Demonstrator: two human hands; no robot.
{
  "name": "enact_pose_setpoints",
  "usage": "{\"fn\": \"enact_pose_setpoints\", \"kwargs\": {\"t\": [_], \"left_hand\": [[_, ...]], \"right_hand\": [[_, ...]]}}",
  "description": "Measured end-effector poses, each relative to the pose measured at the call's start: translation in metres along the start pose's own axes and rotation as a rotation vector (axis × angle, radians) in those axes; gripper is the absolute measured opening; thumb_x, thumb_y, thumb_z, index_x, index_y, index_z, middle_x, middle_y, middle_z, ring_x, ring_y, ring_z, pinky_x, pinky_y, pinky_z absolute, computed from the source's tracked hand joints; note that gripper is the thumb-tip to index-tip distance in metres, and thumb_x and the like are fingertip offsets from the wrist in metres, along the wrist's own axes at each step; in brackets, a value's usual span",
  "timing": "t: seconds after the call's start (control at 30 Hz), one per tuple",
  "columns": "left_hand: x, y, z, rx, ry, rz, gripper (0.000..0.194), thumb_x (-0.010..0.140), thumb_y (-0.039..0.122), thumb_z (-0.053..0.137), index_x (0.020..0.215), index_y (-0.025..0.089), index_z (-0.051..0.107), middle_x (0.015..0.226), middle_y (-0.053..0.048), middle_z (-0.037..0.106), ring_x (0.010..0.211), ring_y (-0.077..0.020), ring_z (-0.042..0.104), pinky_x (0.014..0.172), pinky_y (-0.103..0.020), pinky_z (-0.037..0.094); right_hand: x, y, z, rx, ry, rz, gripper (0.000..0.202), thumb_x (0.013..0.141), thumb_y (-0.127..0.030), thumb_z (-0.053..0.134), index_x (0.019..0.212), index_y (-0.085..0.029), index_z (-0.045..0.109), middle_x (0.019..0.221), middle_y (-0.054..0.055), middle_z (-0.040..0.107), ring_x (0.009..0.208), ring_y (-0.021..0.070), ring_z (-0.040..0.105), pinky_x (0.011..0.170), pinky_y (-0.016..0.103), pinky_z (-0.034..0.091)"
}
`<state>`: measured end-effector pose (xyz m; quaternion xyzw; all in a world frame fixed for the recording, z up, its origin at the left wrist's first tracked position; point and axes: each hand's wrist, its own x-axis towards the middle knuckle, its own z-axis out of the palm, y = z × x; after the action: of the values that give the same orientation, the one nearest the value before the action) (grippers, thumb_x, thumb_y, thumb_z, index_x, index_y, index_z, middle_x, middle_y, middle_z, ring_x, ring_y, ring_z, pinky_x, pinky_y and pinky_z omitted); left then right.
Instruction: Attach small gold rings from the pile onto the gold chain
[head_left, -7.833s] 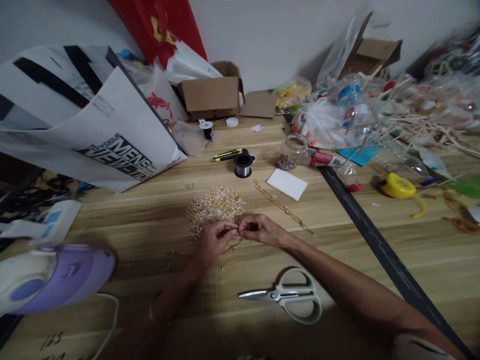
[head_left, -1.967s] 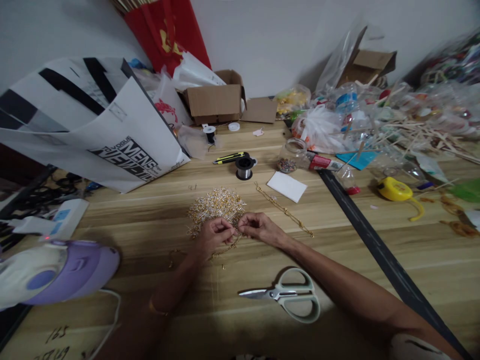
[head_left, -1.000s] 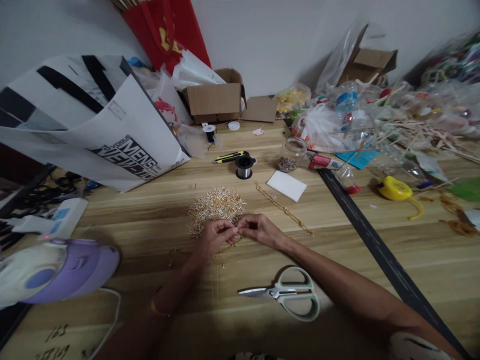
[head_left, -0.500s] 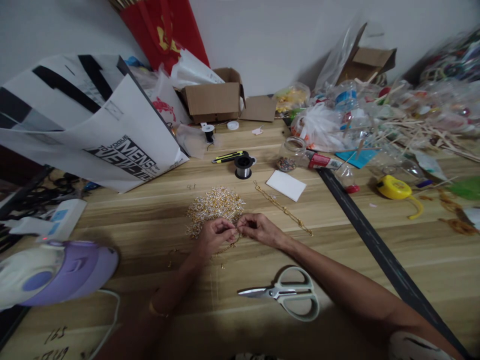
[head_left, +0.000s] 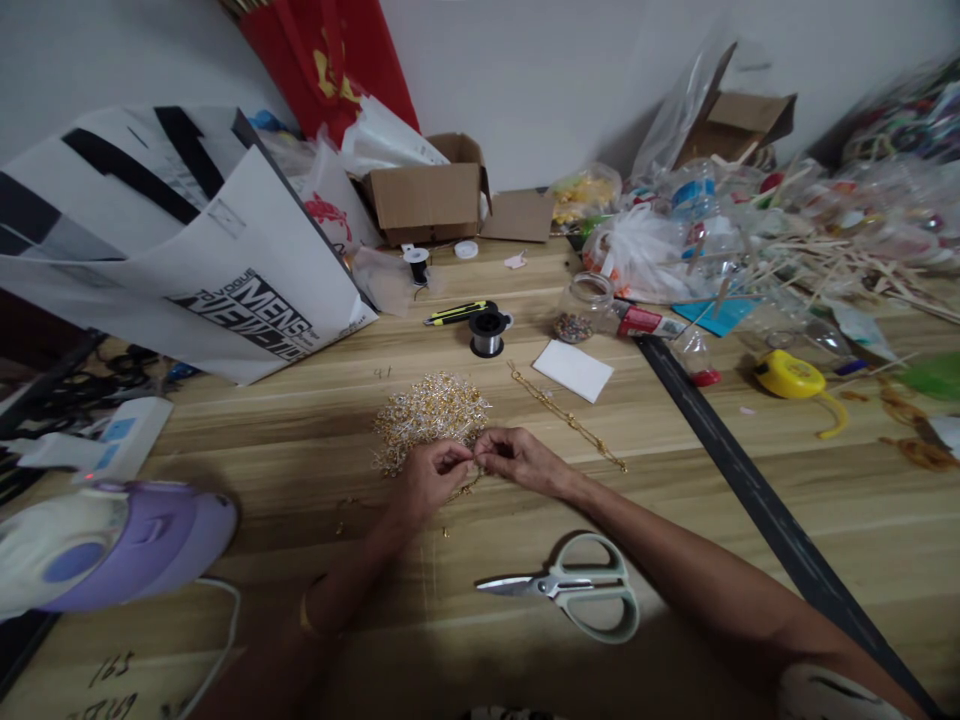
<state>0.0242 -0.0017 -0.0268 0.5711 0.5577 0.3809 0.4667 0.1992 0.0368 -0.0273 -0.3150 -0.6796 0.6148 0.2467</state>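
My left hand (head_left: 435, 480) and my right hand (head_left: 521, 460) meet fingertip to fingertip at the middle of the table, both closed in a pinch. A thin gold chain (head_left: 466, 488) trails from under the pinched fingertips onto the wood. The exact spot they grip is too small to make out. Right behind my hands lies a heap of small gold and silver metal pieces (head_left: 431, 410), partly covered by my left hand. Another gold chain (head_left: 570, 420) is stretched out beyond my right hand. Scissors with pale handles (head_left: 562, 585) rest in front of my right forearm.
Behind the heap are a wire spool (head_left: 487, 335), a yellow-black utility knife (head_left: 459, 313), a white pad (head_left: 573, 370) and a jar of beads (head_left: 581, 310). A yellow tape measure (head_left: 789, 374) lies right. A purple appliance (head_left: 142, 545) and large paper bag (head_left: 187, 260) stand left.
My left hand has shifted very slightly, its fingers drawn a bit closer together. The right hand, the chains and the scissors look unmoved.
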Motion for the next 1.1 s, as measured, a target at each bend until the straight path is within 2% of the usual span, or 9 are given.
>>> {"fn": "enact_pose_setpoints", "kwargs": {"t": [0.13,0.23,0.67,1.1], "left_hand": [[-0.0007,-0.0041,0.0007,0.150,0.026,0.098,0.007,0.067,0.018,0.060,0.069,0.014,0.065,0.064,-0.003,0.067,0.058,-0.0123,0.060,0.055,-0.020,0.045],[-0.0012,-0.0063,0.0007,0.197,0.026,0.123,0.008,0.069,0.019,0.058,0.069,0.014,0.065,0.062,-0.002,0.066,0.057,-0.0118,0.059,0.054,-0.019,0.045],[0.0017,-0.0047,-0.0003,0.086,0.008,0.019,0.011,0.066,0.021,0.059,0.068,0.012,0.064,0.061,-0.003,0.066,0.055,-0.0116,0.059,0.052,-0.019,0.044],[0.0022,0.0010,-0.0022,0.029,-0.017,-0.033,0.010,0.064,0.022,0.060,0.066,0.012,0.063,0.059,-0.001,0.063,0.055,-0.0105,0.056,0.053,-0.019,0.042]], "right_hand": [[-0.0003,-0.0025,0.0001,-0.011,0.001,-0.006,0.016,0.081,-0.028,0.053,0.078,-0.012,0.055,0.062,-0.003,0.044,0.056,0.0080,0.037,0.052,0.020,0.029],[-0.0001,-0.0029,0.0003,0.002,0.003,0.002,0.016,0.081,-0.028,0.053,0.078,-0.012,0.055,0.062,-0.003,0.045,0.055,0.0080,0.037,0.051,0.020,0.029],[0.0019,-0.0029,0.0006,0.087,0.038,0.032,0.020,0.078,-0.031,0.056,0.077,-0.012,0.055,0.061,-0.002,0.047,0.053,0.0075,0.041,0.050,0.019,0.032],[0.0017,-0.0031,-0.0002,0.077,0.049,0.025,0.025,0.078,-0.037,0.057,0.076,-0.013,0.055,0.060,-0.003,0.046,0.052,0.0071,0.040,0.050,0.019,0.032]]}}
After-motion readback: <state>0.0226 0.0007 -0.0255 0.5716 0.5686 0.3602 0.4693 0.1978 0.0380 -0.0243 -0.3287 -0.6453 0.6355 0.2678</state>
